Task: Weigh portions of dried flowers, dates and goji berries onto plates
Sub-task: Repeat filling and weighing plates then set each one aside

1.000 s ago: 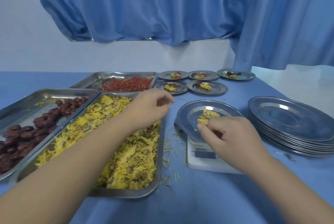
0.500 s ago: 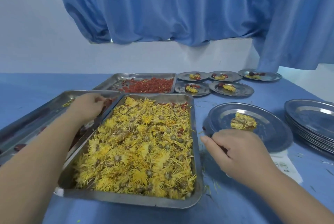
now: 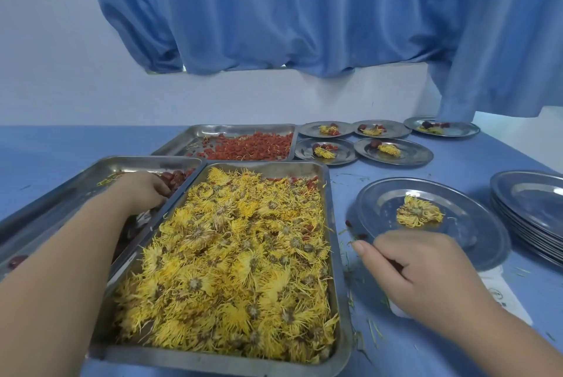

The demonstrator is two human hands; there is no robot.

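Blue curtain hangs in heavy folds across a pale wall, above a table covered in blue cloth.

Biggest on the table is a steel tray by the near edge, heaped across its whole floor with dried flowers. They are shaggy yellow heads with thin, curling petals and brownish centres, and a few red berries are mixed in along the far side. Touching it on the left is a second tray holding glossy dark red dates. Behind both, at the far edge, a third tray carries a thin layer of small orange-red goji berries.

A stack of plates stands at the right edge. Just beside it, one plate sits on a white scale and bears a single flattened flower. Five filled plates lie along the far edge toward the right corner, each with yellow petals and red pieces.

The left hand is down in the date tray with its fingers curled among the fruit; whether it grips one I cannot tell. The right hand rests by the near left rim of the plate on the scale, thumb out and fingers curled under, and whether it holds anything I cannot tell. Two loose red berries lie on the cloth just beside that rim.
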